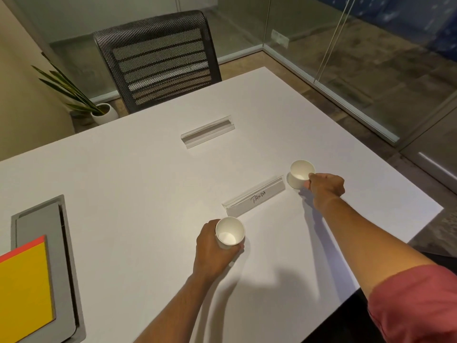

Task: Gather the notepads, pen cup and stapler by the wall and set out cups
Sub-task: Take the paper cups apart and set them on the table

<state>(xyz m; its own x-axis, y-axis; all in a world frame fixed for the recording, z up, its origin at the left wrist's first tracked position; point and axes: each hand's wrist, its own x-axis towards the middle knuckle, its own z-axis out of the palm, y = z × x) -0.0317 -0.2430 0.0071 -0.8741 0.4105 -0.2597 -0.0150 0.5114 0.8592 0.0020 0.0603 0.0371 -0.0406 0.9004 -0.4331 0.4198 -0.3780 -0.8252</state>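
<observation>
Two white paper cups stand upright on the white table (148,184). My left hand (212,251) is wrapped around the near cup (229,232), just in front of the name holder marked "PANDA" (256,196). My right hand (325,188) grips the far cup (300,173) by its side, at the right end of that holder. A yellow notepad with a red edge (24,290) lies at the far left, partly cut off by the frame. No pen cup or stapler is in view.
A second clear name holder (207,131) sits farther back on the table. A grey cable hatch (61,268) is set into the table under the notepad. A black mesh chair (158,58) and a potted plant (103,112) stand beyond the far edge. Glass walls run along the right.
</observation>
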